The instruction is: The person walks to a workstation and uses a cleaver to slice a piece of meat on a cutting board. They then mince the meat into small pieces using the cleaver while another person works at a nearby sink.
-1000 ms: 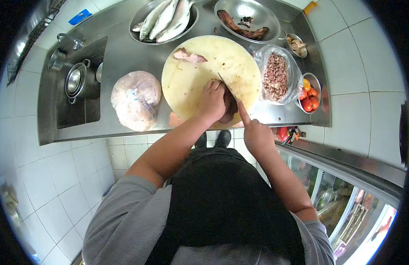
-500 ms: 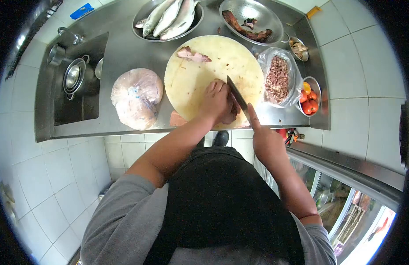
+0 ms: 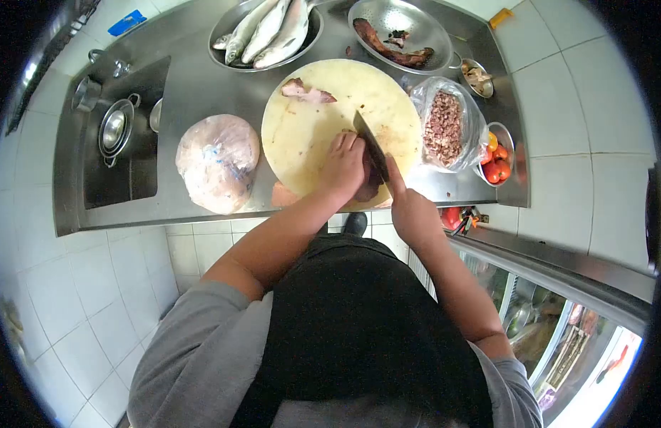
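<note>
On the round pale cutting board (image 3: 302, 143), my left hand (image 3: 345, 162) presses down on a dark reddish piece of meat (image 3: 369, 190), its fingers bent over it. The knife (image 3: 372, 145) stands close against the fingers of that hand, its blade over the meat. My right hand (image 3: 412, 212) is closed round the knife's handle, which it hides, with the index finger stretched along the blade. A smaller piece of meat (image 3: 308, 92) lies near the far left part of the board. Under the board's near left edge shows a pinkish slab (image 3: 284, 195).
Left of the board is a plastic-wrapped bundle (image 3: 218, 164), then the sink (image 3: 139, 167). Behind stand a bowl of fish (image 3: 267, 32) and a colander (image 3: 436, 43) with meat strips. At right are bagged diced meat (image 3: 442, 128), a small bowl (image 3: 477, 77) and a tomato bowl (image 3: 499, 162).
The knife and my right hand have shifted slightly left, and the blade is now closer to my left hand. The whole view has also shifted a little.
</note>
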A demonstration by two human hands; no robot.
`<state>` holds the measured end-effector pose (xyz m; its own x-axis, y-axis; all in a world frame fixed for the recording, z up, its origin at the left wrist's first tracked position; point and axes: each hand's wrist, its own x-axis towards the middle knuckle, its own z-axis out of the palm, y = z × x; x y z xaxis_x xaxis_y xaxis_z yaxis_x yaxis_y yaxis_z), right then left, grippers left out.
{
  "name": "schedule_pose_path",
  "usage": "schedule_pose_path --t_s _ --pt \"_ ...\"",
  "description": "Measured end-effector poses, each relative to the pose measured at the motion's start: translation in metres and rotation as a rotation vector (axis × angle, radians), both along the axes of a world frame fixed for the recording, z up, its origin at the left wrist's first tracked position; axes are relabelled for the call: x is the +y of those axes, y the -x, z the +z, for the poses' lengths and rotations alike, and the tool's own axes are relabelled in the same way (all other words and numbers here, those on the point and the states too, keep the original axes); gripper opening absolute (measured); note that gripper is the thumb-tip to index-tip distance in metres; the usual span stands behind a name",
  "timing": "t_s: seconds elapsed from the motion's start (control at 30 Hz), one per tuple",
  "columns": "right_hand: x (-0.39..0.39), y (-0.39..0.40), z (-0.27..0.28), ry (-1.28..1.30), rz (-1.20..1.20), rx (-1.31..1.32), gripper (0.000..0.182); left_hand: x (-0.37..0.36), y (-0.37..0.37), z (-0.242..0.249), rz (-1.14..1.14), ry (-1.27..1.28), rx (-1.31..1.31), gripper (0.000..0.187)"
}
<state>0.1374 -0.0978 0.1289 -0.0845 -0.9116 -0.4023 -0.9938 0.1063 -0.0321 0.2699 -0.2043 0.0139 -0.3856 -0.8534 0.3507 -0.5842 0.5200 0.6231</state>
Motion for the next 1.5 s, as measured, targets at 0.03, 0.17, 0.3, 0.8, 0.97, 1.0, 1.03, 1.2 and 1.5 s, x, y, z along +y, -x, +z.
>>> schedule_pose_path --t_s 0.03,0.17,0.3,0.8,0.97,1.0,1.03,1.2,1.5 --pt "-0.005 0.001 0.004 0.081 0.064 -0.037 0.091 0.0 0.0 0.007 -0.005 0.009 0.003 0.024" --pt "0.008 -0.008 0.043 -0.077 0.034 -0.016 0.091 0.0 -0.002 0.002 -0.014 -0.067 -0.006 0.024" --pt "0.019 -0.005 -0.003 0.054 -0.017 -0.11 0.092 0.002 -0.002 -0.004 0.023 0.026 -0.039 0.025" --pt "-0.004 0.004 0.007 -0.097 -0.11 -0.196 0.091 -0.012 -0.012 0.017 0.031 -0.153 0.081 0.028" --pt "0.008 0.013 0.022 -0.109 -0.178 -0.233 0.09 -0.011 -0.026 0.028 -0.021 -0.067 -0.002 0.041" --pt "0.008 0.012 0.025 -0.097 -0.16 -0.197 0.09 -0.009 -0.029 0.025 -0.075 -0.054 -0.045 0.042" --pt "0.009 0.011 0.028 -0.087 -0.144 -0.161 0.09 -0.008 -0.03 0.022 -0.13 -0.044 -0.087 0.043" --pt "0.002 0.002 0.036 -0.033 -0.027 -0.115 0.091 -0.013 -0.028 0.018 -0.006 -0.063 0.076 0.034" --pt "-0.009 0.004 0.025 -0.127 0.029 -0.116 0.087 -0.022 -0.023 0.006 0.0 -0.017 -0.129 0.02"
